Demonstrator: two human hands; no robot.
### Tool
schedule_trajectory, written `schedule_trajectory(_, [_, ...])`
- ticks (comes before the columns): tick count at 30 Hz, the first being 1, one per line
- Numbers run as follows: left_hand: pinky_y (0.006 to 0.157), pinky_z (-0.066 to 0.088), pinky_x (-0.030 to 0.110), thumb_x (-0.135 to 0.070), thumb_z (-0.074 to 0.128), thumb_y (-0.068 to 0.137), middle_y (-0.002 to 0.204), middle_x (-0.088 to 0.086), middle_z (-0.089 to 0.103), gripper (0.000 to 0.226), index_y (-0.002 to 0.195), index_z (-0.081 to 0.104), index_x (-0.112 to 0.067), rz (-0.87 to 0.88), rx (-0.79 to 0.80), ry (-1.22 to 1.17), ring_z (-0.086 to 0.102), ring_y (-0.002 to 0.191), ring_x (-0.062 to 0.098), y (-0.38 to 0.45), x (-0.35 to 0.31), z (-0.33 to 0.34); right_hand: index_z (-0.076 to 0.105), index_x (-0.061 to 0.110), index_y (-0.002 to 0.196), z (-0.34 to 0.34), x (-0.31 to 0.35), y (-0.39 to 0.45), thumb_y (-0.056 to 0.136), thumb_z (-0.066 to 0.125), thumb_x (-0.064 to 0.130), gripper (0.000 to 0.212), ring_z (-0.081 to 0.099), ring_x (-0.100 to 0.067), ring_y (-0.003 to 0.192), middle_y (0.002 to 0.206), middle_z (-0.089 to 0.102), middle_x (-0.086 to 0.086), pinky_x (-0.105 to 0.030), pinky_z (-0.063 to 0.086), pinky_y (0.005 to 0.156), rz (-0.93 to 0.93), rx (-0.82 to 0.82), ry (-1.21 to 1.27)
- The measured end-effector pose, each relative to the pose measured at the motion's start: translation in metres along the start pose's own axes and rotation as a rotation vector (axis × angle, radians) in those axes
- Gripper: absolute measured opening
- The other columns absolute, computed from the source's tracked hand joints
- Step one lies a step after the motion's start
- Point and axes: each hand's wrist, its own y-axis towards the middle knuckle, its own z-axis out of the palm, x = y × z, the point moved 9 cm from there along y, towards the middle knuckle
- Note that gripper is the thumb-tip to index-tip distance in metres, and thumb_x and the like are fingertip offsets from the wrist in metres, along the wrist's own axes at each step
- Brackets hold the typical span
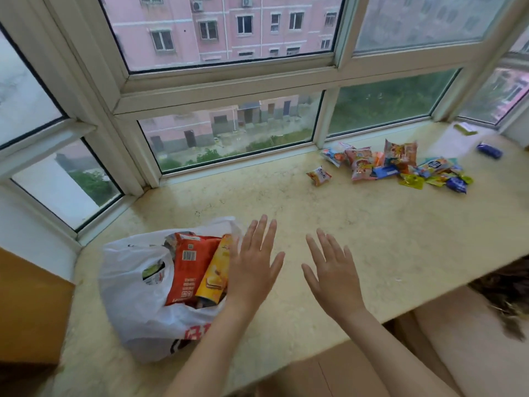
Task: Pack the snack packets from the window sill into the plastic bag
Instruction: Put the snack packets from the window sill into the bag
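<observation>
While both hands hover flat and empty, left hand [253,265] beside the plastic bag [134,282], right hand [332,276] just past it: partly packed, with a pile of snack packets [395,167] well beyond the bag, unpacked.

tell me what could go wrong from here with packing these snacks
1. The bag lies on its side with its mouth open, and the red packet and yellow packet stick out; they may slide back out as more go in.
2. The snack pile sits far to the right, away from both empty hands, left hand and right hand; carried packets could drop.
3. The blue packet lies apart and might be missed.
</observation>
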Motion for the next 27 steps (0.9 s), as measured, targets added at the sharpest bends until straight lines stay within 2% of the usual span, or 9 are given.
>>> schedule_trajectory(4, [0.106,0.036,0.045,-0.051,0.034,0.091,0.154,0.000,0.034,0.062,0.147,0.034,-0.023,0.065,0.027,-0.015,0.034,0.140,0.017,0.006,-0.083,0.019,0.035,0.018,0.146,-0.018,-0.077,-0.030,0.098,0.017,0.048,0.059,0.036,-0.028,0.138,0.150,0.037,-0.010,-0.053,0.037,0.104,0.086,0.007,0.006])
schedule_trajectory(7, [0.107,0.035,0.044,-0.051,0.036,0.092,0.154,-0.001,0.033,0.062,0.147,0.036,-0.024,0.137,0.061,-0.022,0.032,0.140,0.016,0.007,-0.148,0.038,0.035,0.018,0.146,-0.030,-0.136,-0.054,0.094,0.028,0.045,0.059,0.033,-0.027,0.139,0.151,0.035,-0.010,-0.053,0.035,0.105,0.132,-0.006,-0.004])
schedule_trajectory(13, [0.107,0.035,0.043,-0.051,0.033,0.092,0.155,-0.002,0.033,0.062,0.148,0.035,-0.025,0.200,0.112,-0.029,0.033,0.141,0.017,0.008,-0.241,0.066,0.028,0.020,0.148,-0.044,-0.228,-0.090,0.094,0.028,0.045,0.060,0.022,-0.024,0.143,0.155,0.027,-0.008,-0.053,0.030,0.109,0.190,0.005,-0.035])
schedule_trajectory(21, [0.107,0.035,0.043,-0.053,0.034,0.092,0.154,-0.002,0.033,0.063,0.148,0.033,-0.026,0.223,0.165,-0.031,0.033,0.141,0.017,0.052,-0.292,0.105,0.027,0.021,0.148,-0.044,-0.298,-0.068,0.094,0.029,0.045,0.059,0.024,-0.022,0.142,0.155,0.029,-0.006,-0.050,0.025,0.111,0.235,0.006,-0.019])
schedule_trajectory(27, [0.103,0.039,0.041,-0.053,0.042,0.091,0.151,-0.001,0.039,0.062,0.147,0.035,-0.027,0.214,0.195,-0.091,0.040,0.137,0.018,0.124,-0.317,0.153,0.034,0.018,0.145,-0.037,-0.355,-0.013,0.094,0.030,0.046,0.058,0.035,-0.025,0.137,0.151,0.037,-0.007,-0.050,0.034,0.107,0.272,0.031,-0.027])
